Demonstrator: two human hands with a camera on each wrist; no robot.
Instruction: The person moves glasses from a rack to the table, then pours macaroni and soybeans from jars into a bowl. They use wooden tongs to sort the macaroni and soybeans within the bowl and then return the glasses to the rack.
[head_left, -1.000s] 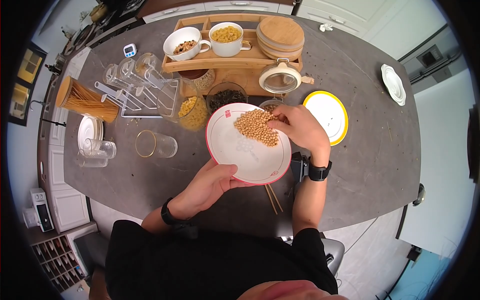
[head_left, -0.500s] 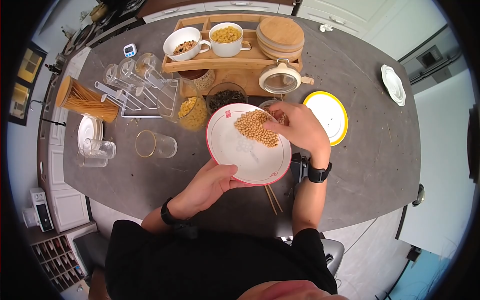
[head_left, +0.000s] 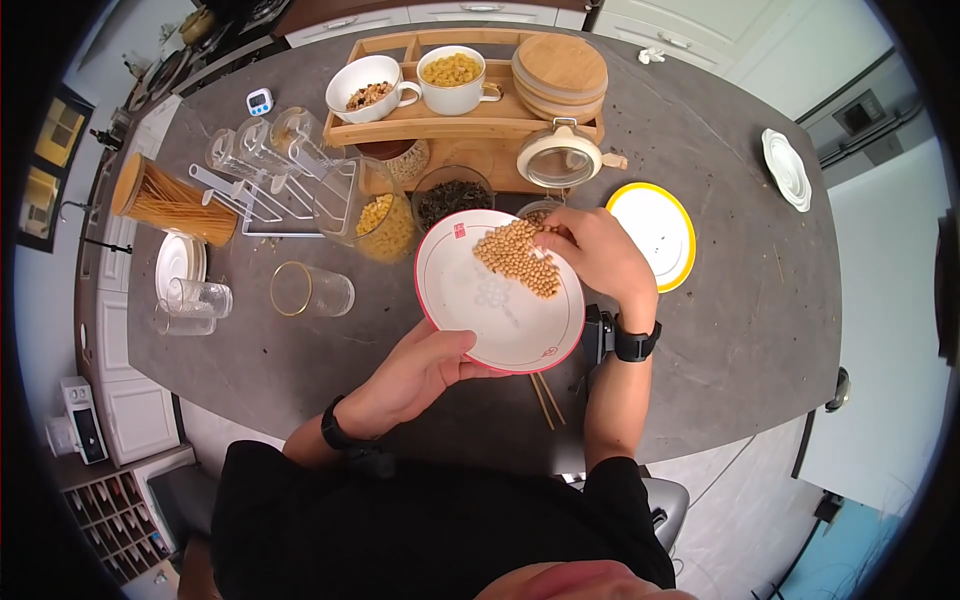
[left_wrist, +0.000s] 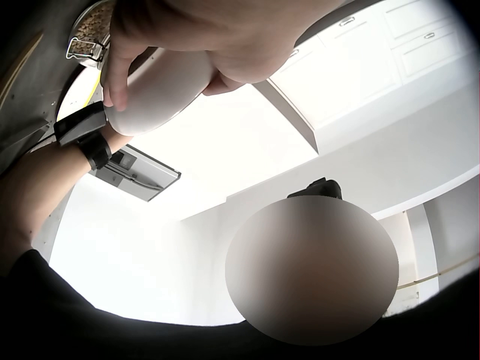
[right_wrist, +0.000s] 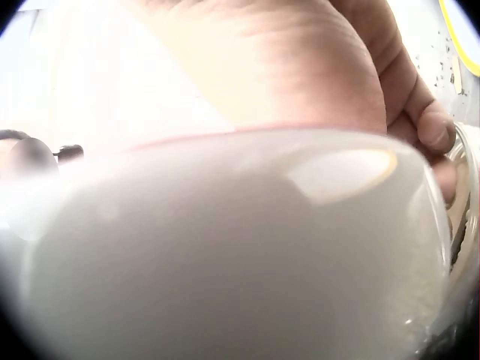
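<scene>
A white bowl (head_left: 470, 320) with a red rim is tilted in the head view, chickpea-like beige beans (head_left: 515, 258) heaped along its far right side. My left hand (head_left: 415, 370) grips its near edge, thumb over the rim and fingers underneath. My right hand (head_left: 600, 260) reaches over the far right rim, its thumb at the beans and the other fingers bent beyond the rim. Behind those fingers stands a clip-top glass jar (left_wrist: 91, 26) of brownish contents, its round lid (head_left: 560, 160) swung up. In the right wrist view the bowl's pale underside (right_wrist: 225, 247) hides the thumb.
Beyond the bowl are a jar of dark dried leaves (head_left: 455, 200), a jar of yellow pasta (head_left: 385, 228) and a wooden rack (head_left: 460, 127) with two cups. A yellow-rimmed plate (head_left: 650, 235) lies right; glasses (head_left: 315, 290) lie left. Chopsticks (head_left: 546, 400) lie near the bowl.
The right thumb and fingers shift at the rim, and a bare white patch shows among the beans beside them. The bowl moves slightly right and nearer; the left hand keeps its hold.
</scene>
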